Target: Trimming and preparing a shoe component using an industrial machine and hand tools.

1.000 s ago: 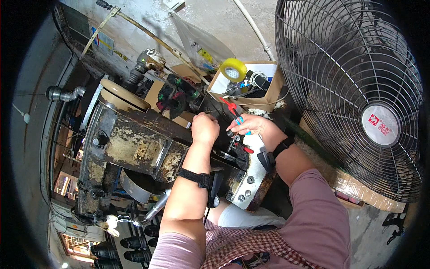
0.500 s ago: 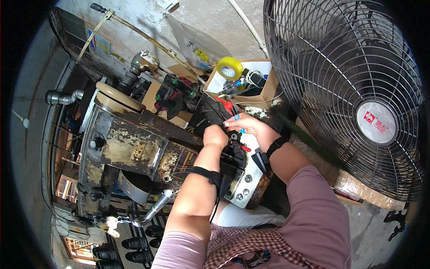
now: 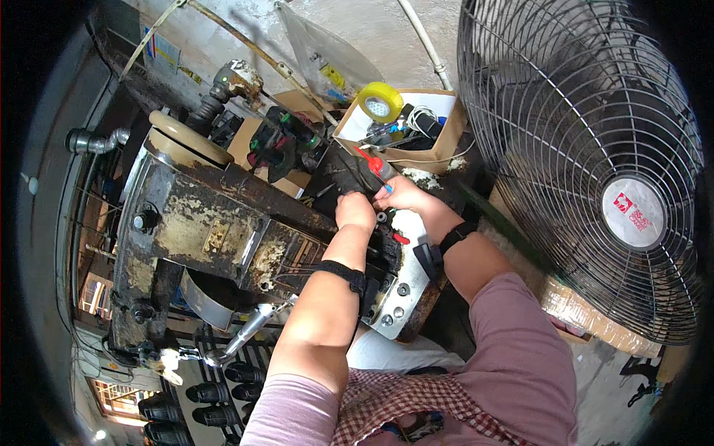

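Observation:
My left hand [image 3: 355, 212] is closed, its fingers curled around a dark thing just beyond the machine's work area. My right hand [image 3: 402, 195] is almost touching it on the right, its fingers bent inward, with blue bands around them. What the fingers pinch is too small and hidden to name. A dark, flat-looking piece [image 3: 354, 177] shows directly beyond both hands; I cannot tell if they hold it. A red-handled tool [image 3: 370, 160] lies just past my right fingers. Nearer to me, a red part [image 3: 401, 238] sits beside the machine's pale metal plate [image 3: 394, 297].
A worn sewing-type machine [image 3: 201, 215] fills the left side. An open cardboard box [image 3: 446, 141] with tools and cables stands beyond my hands, a yellow tape roll [image 3: 380, 102] on its edge. A large caged fan [image 3: 595, 171] is at right. Several black shoes [image 3: 212, 405] stand lower left.
Both hands have moved slightly away from me, toward the red-handled tool. More of the dark piece shows beyond them. The whole view has shifted a little.

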Action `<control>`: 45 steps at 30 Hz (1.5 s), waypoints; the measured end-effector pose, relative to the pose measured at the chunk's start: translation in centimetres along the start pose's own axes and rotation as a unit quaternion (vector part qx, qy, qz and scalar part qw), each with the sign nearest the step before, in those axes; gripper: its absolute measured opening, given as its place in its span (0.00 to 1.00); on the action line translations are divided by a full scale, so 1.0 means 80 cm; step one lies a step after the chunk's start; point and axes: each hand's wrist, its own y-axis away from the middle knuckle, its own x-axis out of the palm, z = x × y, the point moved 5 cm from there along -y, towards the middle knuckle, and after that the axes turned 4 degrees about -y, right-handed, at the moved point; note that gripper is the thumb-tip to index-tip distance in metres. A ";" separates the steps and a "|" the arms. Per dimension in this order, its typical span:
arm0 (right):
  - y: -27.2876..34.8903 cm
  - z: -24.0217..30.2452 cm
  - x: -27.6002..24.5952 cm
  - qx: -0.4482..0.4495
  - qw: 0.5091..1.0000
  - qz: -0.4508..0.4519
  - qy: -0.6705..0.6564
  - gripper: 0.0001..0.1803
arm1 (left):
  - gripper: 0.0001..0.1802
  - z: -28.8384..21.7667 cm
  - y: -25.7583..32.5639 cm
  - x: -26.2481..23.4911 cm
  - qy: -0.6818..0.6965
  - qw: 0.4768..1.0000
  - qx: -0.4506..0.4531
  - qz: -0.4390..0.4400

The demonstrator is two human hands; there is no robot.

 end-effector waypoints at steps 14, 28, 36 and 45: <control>-0.007 -0.020 -0.008 -0.125 0.976 -0.171 0.049 0.10 | 0.15 -0.001 0.006 0.009 0.137 0.972 -0.126 0.143; 0.000 -0.028 0.003 0.043 0.999 0.029 0.013 0.14 | 0.22 -0.047 0.140 -0.130 0.319 0.930 0.181 0.020; 0.010 -0.019 0.017 0.107 0.992 0.038 0.061 0.15 | 0.21 0.020 0.343 -0.070 0.421 0.876 0.182 0.146; 0.018 -0.020 0.020 0.172 0.973 -0.043 0.149 0.15 | 0.21 0.092 0.395 0.029 0.527 0.822 0.018 0.216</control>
